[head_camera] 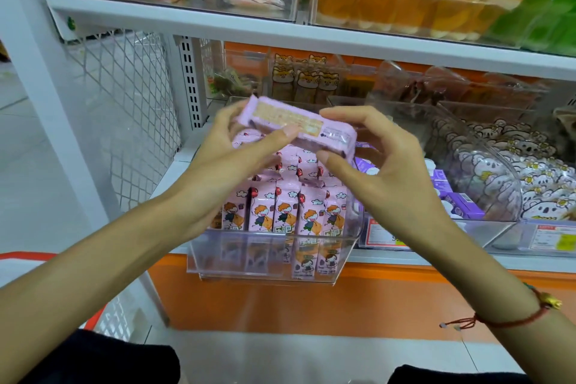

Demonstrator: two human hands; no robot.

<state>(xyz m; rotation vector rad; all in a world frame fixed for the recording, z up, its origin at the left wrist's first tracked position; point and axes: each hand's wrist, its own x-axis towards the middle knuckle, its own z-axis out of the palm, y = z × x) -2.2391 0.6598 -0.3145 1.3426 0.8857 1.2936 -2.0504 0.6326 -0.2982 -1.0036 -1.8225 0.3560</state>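
While each hand [378, 165] pinches, pink packet [304, 126] lies level.

the snack pack [299, 126] is pale pink with an orange panel on its back; the packs in the clear bin [271, 265] are pink too, with a cartoon kid, orange hair, red balloon; shelf [280, 31] white, base panel [311, 305] orange; wrist string [511, 319] red

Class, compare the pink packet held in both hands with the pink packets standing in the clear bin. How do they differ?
The held packet lies sideways; the binned packets stand upright. The held packet shows a printed label panel; the binned packets show cartoon fronts. Both are pink wrappers.
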